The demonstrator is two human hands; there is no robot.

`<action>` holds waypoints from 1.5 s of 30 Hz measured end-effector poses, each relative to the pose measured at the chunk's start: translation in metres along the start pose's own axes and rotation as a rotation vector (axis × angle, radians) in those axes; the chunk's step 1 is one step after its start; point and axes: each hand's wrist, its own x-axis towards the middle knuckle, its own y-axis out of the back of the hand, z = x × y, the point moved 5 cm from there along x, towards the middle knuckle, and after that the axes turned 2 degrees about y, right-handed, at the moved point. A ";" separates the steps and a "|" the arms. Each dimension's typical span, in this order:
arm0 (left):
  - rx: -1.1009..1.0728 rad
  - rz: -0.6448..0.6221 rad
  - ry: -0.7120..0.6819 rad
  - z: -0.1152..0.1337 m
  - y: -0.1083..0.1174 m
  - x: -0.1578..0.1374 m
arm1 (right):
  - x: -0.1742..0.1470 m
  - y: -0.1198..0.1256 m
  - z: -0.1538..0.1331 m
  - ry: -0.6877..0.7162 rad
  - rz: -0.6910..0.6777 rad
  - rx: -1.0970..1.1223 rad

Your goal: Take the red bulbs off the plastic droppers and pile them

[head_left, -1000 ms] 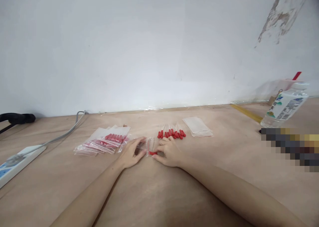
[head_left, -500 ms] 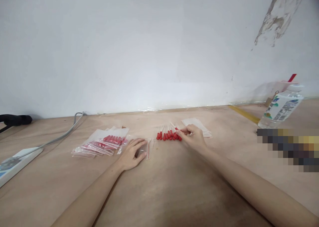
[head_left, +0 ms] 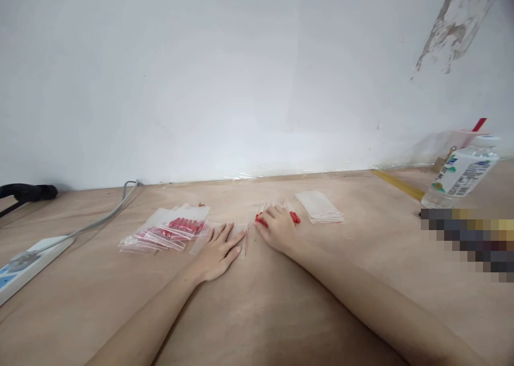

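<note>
My left hand (head_left: 219, 253) lies flat with fingers spread, pressing a clear zip bag (head_left: 244, 240) to the table; the bag's red-lined edge shows beside my fingers. Just right of it, my right hand (head_left: 277, 228) bends over a row of droppers with red bulbs (head_left: 295, 217) and thin clear stems. Its fingers are curled down on a dropper's red bulb (head_left: 261, 220) at the row's left end. The palm and fingers hide the middle of the row.
Left of my hands is a pile of zip bags (head_left: 152, 237), some holding red-bulbed droppers. A stack of flat bags (head_left: 321, 207) lies right. Farther right stand a labelled bottle (head_left: 461, 176) and a yellow strip (head_left: 397, 184). A power strip (head_left: 48, 253) with grey cable sits far left.
My right hand has moved left along the row, from its right end to over its left and middle part. My left hand has flattened and spread its fingers on the bag.
</note>
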 end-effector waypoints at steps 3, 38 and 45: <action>0.024 0.000 -0.025 0.000 -0.005 -0.001 | -0.012 -0.007 -0.034 0.333 -0.098 0.145; 0.043 -0.136 -0.170 0.037 -0.002 -0.013 | -0.034 -0.014 0.014 -0.321 -0.152 0.649; 0.036 0.021 -0.164 0.041 0.005 -0.013 | -0.032 -0.021 -0.001 -0.305 -0.050 0.789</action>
